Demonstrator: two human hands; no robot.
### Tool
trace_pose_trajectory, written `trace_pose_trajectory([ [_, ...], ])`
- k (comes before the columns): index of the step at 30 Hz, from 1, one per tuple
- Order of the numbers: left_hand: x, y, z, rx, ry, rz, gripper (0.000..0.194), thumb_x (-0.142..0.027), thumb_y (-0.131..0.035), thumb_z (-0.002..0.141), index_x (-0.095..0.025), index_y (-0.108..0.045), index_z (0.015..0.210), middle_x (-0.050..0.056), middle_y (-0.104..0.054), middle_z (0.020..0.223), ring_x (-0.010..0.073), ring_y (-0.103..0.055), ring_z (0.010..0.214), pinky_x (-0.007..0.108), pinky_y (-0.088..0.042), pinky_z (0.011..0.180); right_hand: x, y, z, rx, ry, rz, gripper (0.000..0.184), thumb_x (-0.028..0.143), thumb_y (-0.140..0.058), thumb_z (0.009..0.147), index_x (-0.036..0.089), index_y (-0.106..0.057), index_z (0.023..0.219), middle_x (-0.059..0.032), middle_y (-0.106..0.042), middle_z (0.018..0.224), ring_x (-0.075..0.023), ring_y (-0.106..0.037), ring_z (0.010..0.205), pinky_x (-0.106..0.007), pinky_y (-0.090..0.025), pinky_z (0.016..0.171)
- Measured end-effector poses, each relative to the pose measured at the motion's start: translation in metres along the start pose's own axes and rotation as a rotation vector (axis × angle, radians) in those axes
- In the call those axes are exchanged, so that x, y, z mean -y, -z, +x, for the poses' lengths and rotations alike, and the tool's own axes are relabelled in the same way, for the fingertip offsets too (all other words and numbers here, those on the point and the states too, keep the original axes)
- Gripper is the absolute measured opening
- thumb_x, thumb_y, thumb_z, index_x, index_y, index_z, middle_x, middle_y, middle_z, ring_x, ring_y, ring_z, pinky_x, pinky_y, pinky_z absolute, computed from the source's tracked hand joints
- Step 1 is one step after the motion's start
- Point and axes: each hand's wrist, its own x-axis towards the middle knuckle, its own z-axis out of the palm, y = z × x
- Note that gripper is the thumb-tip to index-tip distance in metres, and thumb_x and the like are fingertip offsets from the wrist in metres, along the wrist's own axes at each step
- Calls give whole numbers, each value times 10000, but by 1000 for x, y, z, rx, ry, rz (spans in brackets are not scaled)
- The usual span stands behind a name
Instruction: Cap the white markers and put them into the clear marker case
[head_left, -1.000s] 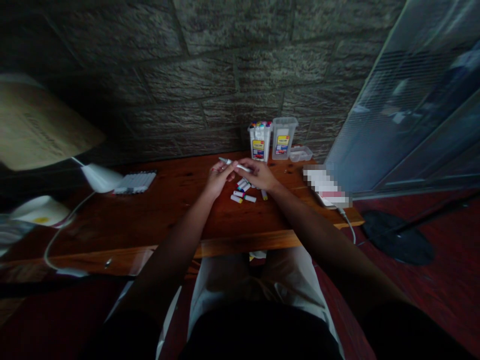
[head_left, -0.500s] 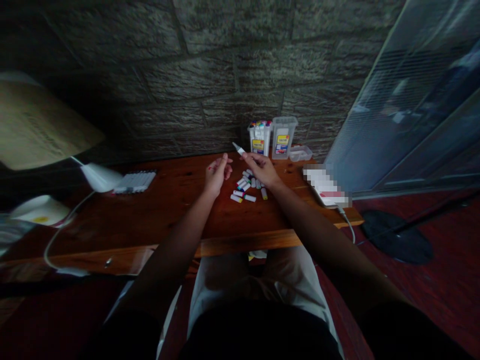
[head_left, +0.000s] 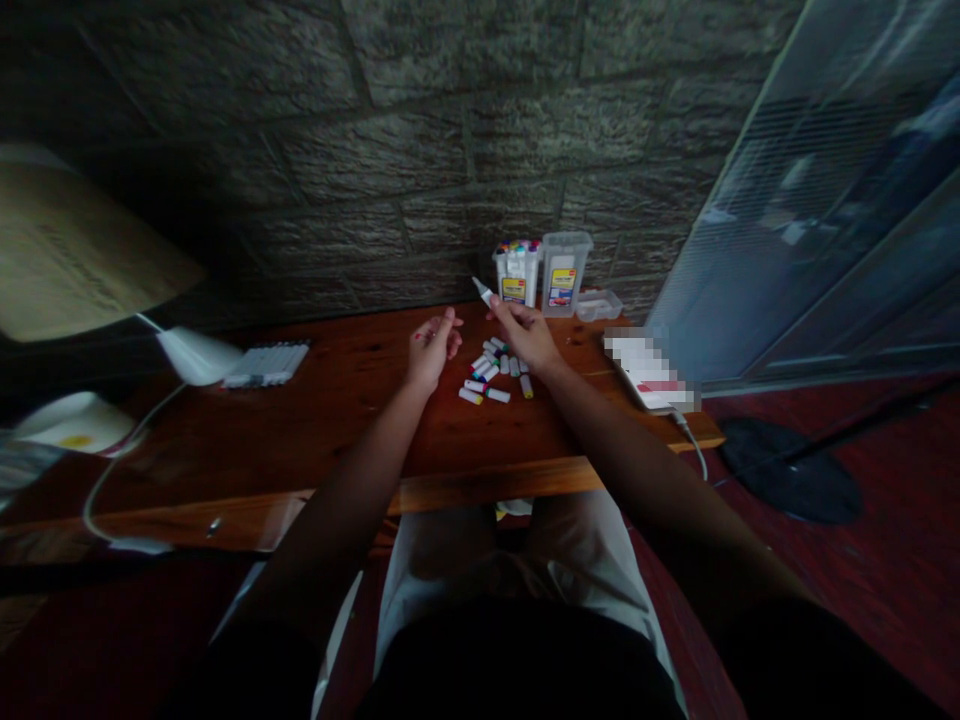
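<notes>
My right hand [head_left: 529,335] is closed on a white marker [head_left: 484,291], whose narrow pointed end sticks out up and to the left past the thumb. Level with it on the left, my left hand [head_left: 435,345] is held over the wooden table with the thumb up and the fingers curled in. A small reddish spot shows at its fingers; whether it grips anything is hard to make out. Between and below the hands lie several white marker caps [head_left: 497,396] with coloured ends, some in a loose pile near my right wrist.
Against the stone wall stand a clear box full of markers [head_left: 516,270], a second clear box [head_left: 564,275] and a low clear lid [head_left: 598,305]. White markers [head_left: 268,364] lie in a row at left, beside a lamp [head_left: 199,352]. A white device [head_left: 651,370] with a cable sits at right.
The marker in my right hand has shifted slightly right and up, its tip tilting more upright. My left hand stays nearly still. The whole view has moved a little.
</notes>
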Motion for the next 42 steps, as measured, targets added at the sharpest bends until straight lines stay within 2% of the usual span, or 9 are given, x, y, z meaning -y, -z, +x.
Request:
trace_pose_trajectory([
  [3,0,0,0,7,4,-4,409,-571,-679,747,-164,-644,756,-24,-529,546,46,-418,399,187,-257,366,0,0,-1,-43,23,-13,531,687,-525,796,175,-616,685,26,-509,554,-86,-447,503,-232,-343,491],
  [9,-1,-1,-1,3,-12,17,393,-555,-684,748,-164,-642,753,-29,-528,543,44,-403,391,196,-253,369,-4,-1,-2,67,37,-93,565,708,-515,787,172,-602,631,16,-528,547,-84,-445,502,-229,-347,492],
  [14,1,0,0,21,-13,11,395,-552,-688,741,-161,-637,770,-28,-535,565,47,-414,416,193,-262,384,-5,1,0,-112,31,-82,586,718,-485,799,178,-549,579,35,-434,505,-78,-390,473,-233,-301,469],
  [17,2,0,-2,65,-45,68,392,-551,-675,753,-161,-637,780,-27,-541,566,52,-422,428,192,-273,399,-6,0,3,-187,-8,-10,568,724,-479,798,185,-580,649,50,-398,505,-78,-364,454,-230,-290,452],
  [20,1,-2,-7,144,-126,189,356,-518,-676,763,-164,-636,778,-22,-558,567,63,-444,452,196,-317,437,-7,-1,4,-148,-30,112,488,676,-515,809,201,-627,799,67,-380,517,-81,-360,451,-221,-295,447],
  [24,-2,-7,-16,219,-248,362,300,-434,-722,736,-175,-658,874,4,-633,682,85,-516,544,205,-394,524,-10,-4,6,-60,-66,265,362,559,-536,836,221,-611,942,60,-484,613,-80,-395,472,-214,-314,451],
  [30,3,-7,-20,286,-409,501,705,-337,-811,644,-226,-517,1275,72,-661,1100,94,-560,646,230,-462,604,-12,-8,8,61,-43,363,365,497,-607,811,244,-586,1073,44,-596,730,-98,-543,606,-214,-434,556],
  [36,13,-2,-14,271,-483,545,818,-336,-806,666,-260,-416,1382,103,-598,1242,140,-613,779,288,-517,706,-10,-9,3,143,-54,520,415,425,-746,715,248,-541,1030,24,-670,825,-134,-644,745,-276,-538,715],
  [42,12,-1,-13,280,-544,553,947,-321,-823,651,-298,-322,1455,126,-506,1382,220,-632,960,372,-545,819,-9,-8,0,194,-108,493,420,388,-770,708,240,-548,1032,18,-692,824,-130,-673,732,-270,-555,694],
])
